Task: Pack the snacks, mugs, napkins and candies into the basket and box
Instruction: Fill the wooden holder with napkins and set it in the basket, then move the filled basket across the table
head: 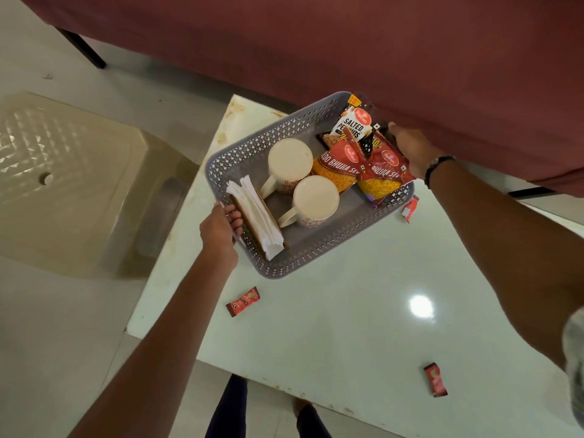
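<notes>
A grey perforated basket (300, 267) sits on the white table (347, 311). Inside it stand two white mugs (289, 162), (316, 197), a napkin stack in a wooden holder (256, 216) and three snack packets, one of them salted peanuts (352, 123) and two bhujia sev (385, 175). My left hand (219, 230) grips the basket's left rim beside the napkins. My right hand (410, 150) grips the right rim by the snack packets. Red candy sachets lie loose on the table: one (242, 301) below the basket, one (435, 379) at the lower right, one (410, 208) by the basket's right corner.
A maroon cloth-covered surface (379, 42) fills the top and overhangs the table's far edge. A beige plastic stool (63, 178) stands on the floor to the left. My legs show below the table's near edge. No box is in view.
</notes>
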The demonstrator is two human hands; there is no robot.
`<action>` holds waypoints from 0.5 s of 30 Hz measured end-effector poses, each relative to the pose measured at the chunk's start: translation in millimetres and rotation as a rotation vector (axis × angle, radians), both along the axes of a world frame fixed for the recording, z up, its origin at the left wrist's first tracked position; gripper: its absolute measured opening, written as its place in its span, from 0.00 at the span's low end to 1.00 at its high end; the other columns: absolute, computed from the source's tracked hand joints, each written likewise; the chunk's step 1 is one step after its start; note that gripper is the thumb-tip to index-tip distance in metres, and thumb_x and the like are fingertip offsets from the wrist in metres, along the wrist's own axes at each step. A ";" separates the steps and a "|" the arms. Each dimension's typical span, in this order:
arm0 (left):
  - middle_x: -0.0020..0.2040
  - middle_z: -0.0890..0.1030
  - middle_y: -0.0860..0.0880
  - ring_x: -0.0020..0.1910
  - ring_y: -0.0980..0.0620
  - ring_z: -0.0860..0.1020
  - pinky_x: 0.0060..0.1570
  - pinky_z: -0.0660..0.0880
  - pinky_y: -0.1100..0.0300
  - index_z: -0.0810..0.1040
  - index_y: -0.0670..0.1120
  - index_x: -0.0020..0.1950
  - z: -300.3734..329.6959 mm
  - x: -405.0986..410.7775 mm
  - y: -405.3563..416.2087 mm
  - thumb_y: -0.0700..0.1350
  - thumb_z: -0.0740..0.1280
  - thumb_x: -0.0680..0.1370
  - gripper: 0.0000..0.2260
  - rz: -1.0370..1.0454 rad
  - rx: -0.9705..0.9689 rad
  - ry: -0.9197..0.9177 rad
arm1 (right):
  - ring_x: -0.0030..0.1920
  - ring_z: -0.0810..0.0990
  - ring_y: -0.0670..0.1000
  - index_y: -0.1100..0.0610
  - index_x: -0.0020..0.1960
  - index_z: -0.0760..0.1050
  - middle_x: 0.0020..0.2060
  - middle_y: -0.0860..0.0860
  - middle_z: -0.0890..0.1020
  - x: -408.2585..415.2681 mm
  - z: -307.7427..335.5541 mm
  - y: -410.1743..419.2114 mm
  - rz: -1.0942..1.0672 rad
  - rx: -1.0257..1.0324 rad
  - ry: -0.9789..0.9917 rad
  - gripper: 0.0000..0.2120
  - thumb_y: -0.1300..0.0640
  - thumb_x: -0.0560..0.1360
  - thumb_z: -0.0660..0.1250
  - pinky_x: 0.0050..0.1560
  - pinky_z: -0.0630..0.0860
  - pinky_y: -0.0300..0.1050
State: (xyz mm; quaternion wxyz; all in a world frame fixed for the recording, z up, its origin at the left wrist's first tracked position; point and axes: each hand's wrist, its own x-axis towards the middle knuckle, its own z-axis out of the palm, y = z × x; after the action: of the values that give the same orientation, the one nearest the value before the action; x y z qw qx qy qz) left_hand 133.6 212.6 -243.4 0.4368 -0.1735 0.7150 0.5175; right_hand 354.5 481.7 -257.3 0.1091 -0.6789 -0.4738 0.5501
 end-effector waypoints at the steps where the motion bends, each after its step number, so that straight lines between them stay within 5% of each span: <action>1: 0.32 0.76 0.51 0.30 0.58 0.72 0.31 0.71 0.68 0.76 0.45 0.40 -1.7 -1.0 0.5 0.50 0.56 0.81 0.16 -0.010 0.009 -0.016 | 0.46 0.83 0.57 0.54 0.43 0.76 0.48 0.57 0.83 -0.4 -1.3 4.0 -0.008 -0.008 -0.007 0.13 0.45 0.76 0.63 0.55 0.79 0.53; 4: 0.24 0.73 0.54 0.26 0.58 0.68 0.25 0.67 0.68 0.73 0.47 0.36 -3.1 -1.4 2.8 0.51 0.57 0.81 0.16 -0.010 0.002 -0.021 | 0.40 0.82 0.53 0.54 0.44 0.76 0.42 0.54 0.83 -2.8 4.4 6.0 -0.050 -0.063 0.056 0.11 0.47 0.77 0.62 0.48 0.80 0.48; 10: 0.30 0.64 0.52 0.27 0.56 0.61 0.27 0.61 0.64 0.66 0.49 0.33 -5.4 -2.7 5.6 0.54 0.57 0.80 0.17 -0.027 -0.037 -0.002 | 0.22 0.67 0.43 0.53 0.35 0.68 0.19 0.45 0.71 -7.5 15.1 3.9 -0.052 -0.186 0.192 0.20 0.46 0.82 0.52 0.25 0.66 0.34; 15: 0.24 0.67 0.55 0.21 0.60 0.63 0.24 0.60 0.67 0.66 0.50 0.33 7.3 3.4 6.7 0.55 0.56 0.80 0.18 -0.071 0.028 0.061 | 0.19 0.61 0.41 0.53 0.33 0.66 0.24 0.44 0.67 12.3 30.0 -7.8 -0.079 -0.135 0.217 0.22 0.43 0.81 0.51 0.18 0.58 0.32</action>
State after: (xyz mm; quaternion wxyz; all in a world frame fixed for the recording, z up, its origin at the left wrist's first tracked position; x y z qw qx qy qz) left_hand 137.0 219.3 -236.1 0.4352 -0.1261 0.7265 0.5166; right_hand 366.8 473.8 -227.4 0.1355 -0.6394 -0.3941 0.6462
